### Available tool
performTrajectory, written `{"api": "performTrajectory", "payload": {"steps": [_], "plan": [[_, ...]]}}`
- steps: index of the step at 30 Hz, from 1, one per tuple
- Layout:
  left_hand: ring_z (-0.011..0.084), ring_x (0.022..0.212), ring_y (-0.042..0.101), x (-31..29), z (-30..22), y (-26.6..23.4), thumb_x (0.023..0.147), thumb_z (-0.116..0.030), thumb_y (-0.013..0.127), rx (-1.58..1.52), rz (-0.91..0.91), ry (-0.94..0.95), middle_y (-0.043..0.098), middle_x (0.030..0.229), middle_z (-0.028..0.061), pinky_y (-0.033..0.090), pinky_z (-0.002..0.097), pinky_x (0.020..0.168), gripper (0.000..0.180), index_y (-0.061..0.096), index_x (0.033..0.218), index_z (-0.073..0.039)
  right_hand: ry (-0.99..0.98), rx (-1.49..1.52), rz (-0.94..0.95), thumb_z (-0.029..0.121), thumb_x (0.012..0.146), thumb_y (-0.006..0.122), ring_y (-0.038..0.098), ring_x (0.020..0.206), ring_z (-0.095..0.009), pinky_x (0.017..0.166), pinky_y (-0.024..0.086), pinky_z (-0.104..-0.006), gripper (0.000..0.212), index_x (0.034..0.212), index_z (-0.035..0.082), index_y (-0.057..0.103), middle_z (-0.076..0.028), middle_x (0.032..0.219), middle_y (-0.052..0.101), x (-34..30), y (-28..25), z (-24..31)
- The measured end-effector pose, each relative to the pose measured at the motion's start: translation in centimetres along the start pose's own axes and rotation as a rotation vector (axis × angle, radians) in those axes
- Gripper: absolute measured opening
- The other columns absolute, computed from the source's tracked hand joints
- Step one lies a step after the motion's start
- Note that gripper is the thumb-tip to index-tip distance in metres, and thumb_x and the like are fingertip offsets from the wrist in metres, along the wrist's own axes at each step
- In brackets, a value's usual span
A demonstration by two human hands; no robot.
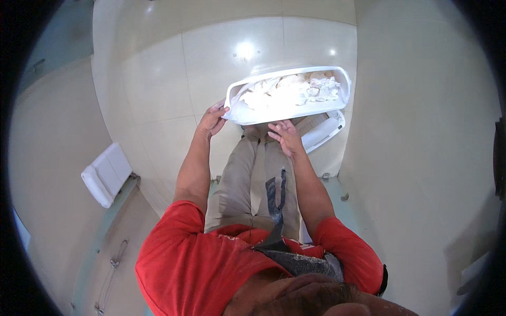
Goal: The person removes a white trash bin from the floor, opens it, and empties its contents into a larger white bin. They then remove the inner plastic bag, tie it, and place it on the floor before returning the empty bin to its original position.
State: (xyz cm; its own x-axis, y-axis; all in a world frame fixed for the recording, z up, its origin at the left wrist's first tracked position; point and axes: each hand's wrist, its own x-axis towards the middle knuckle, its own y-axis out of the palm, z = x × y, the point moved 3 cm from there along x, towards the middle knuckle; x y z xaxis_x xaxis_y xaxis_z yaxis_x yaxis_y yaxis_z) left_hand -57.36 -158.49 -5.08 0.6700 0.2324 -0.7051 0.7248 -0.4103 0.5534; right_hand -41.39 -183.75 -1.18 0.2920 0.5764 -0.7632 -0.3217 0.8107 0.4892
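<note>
Between the two hands, and just beyond the fingertips, sits a white plastic rectangular bin with rounded corners point(295, 112), its mouth turned up and its long side running away to the right. The left hand point(213, 119) is closed on the bin's near left corner, thumb at the rim and fingers curled down outside it. The right hand point(287, 138) lies under the near long wall with its fingers loosely parted; the rim covers the tips, so I cannot tell whether they grip, press or merely touch.

Past the fingers, inside the bin, lies a heap of crumpled white paper-like waste point(295, 90), glare hiding much of its detail. Just beside the right fingers, on their right, is a white curved plastic piece with a rounded end point(323, 131), partly under the bin. Pale, glossy tiles point(153, 100) spread out to the left of the left fingers.

To handle this well, I would keep the left grip firm on the corner and set the right fingers flat against the near wall, sharing the load. Keeping the mouth level should stop the loose heap sliding toward the rim; a one-sided lift could tip it.
</note>
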Motion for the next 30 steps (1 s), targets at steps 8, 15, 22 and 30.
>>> {"api": "performTrajectory", "payload": {"steps": [8, 15, 22, 30], "plan": [[0.0163, 0.083, 0.067, -0.5, -0.6, 1.6, 0.088, -0.006, 0.07, 0.328, -0.359, 0.028, 0.07, 0.093, 0.0084, 0.056, 0.0344, 0.076, 0.027, 0.061, 0.113, -0.001, -0.045, -0.02, -0.148, 0.006, 0.095, 0.065, 0.062, 0.111, -0.024, 0.093, 0.054, -0.0418, 0.037, 0.129, 0.004, 0.051, -0.009, 0.121, 0.061, 1.1, 1.2, -0.2], [0.0176, 0.08, 0.066, -0.7, -0.3, 3.6, 0.086, -0.004, 0.069, 0.506, -0.656, 0.153, 0.066, 0.088, 0.0078, 0.057, 0.033, 0.068, 0.034, 0.057, 0.117, 0.0, -0.07, -0.085, -0.246, 0.006, 0.093, 0.069, 0.064, 0.102, -0.022, 0.086, 0.057, -0.0391, 0.034, 0.122, 0.002, 0.053, -0.009, 0.115, 0.063, 1.5, 3.4, -0.9], [0.0177, 0.08, 0.066, -0.6, 0.0, 3.0, 0.088, -0.002, 0.067, 0.468, -0.553, 0.139, 0.067, 0.094, 0.0099, 0.058, 0.0337, 0.07, 0.038, 0.054, 0.124, 0.005, -0.07, -0.12, -0.342, 0.006, 0.094, 0.067, 0.066, 0.094, -0.024, 0.081, 0.059, -0.0355, 0.031, 0.12, -0.002, 0.053, -0.013, 0.108, 0.065, 2.4, 4.5, -1.4], [0.0132, 0.072, 0.063, -0.7, -1.5, 3.7, 0.087, 0.0, 0.067, 0.468, -0.531, 0.203, 0.066, 0.086, 0.008, 0.054, 0.0281, 0.062, 0.033, 0.059, 0.118, 0.007, -0.045, -0.088, -0.401, 0.003, 0.094, 0.065, 0.068, 0.091, -0.026, 0.08, 0.059, -0.0368, 0.031, 0.121, -0.003, 0.052, -0.015, 0.109, 0.065, 3.0, 5.7, -1.2]]}}
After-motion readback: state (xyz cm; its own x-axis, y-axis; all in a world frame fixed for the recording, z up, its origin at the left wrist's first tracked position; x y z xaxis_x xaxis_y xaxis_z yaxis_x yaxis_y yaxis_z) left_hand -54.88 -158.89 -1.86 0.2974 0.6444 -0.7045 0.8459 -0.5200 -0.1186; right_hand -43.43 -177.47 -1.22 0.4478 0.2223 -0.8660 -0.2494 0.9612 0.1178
